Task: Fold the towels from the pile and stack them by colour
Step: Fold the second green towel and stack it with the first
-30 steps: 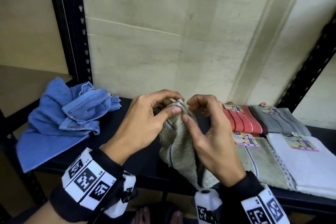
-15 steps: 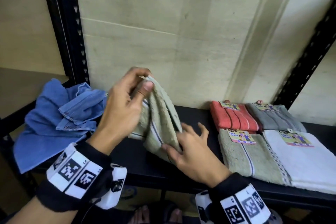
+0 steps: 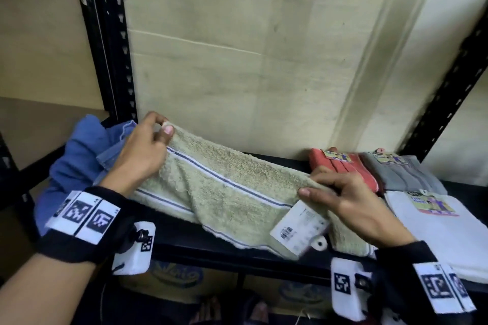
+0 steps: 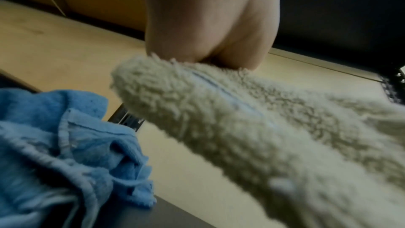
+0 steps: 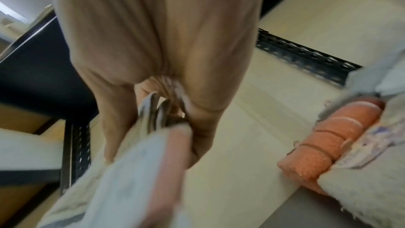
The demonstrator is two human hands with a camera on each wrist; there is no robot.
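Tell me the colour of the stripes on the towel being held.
Blue-grey on a white band, across the pale green towel; clearest in the head view.

Green striped towel [image 3: 224, 192] hangs stretched lengthwise above the shelf (tag dangling); blue pile [image 3: 76, 163] lies crumpled left.

hands moved apart: left hand [image 3: 142, 155] went up-left w/ one corner of the green towel [image 3: 227, 192], right hand [image 3: 351, 200] went right, pinching the other end. towel was bunched between them before, got stretched out wide over the shelf [image 3: 184, 240]; its paper tag [image 3: 298, 227] came into view.
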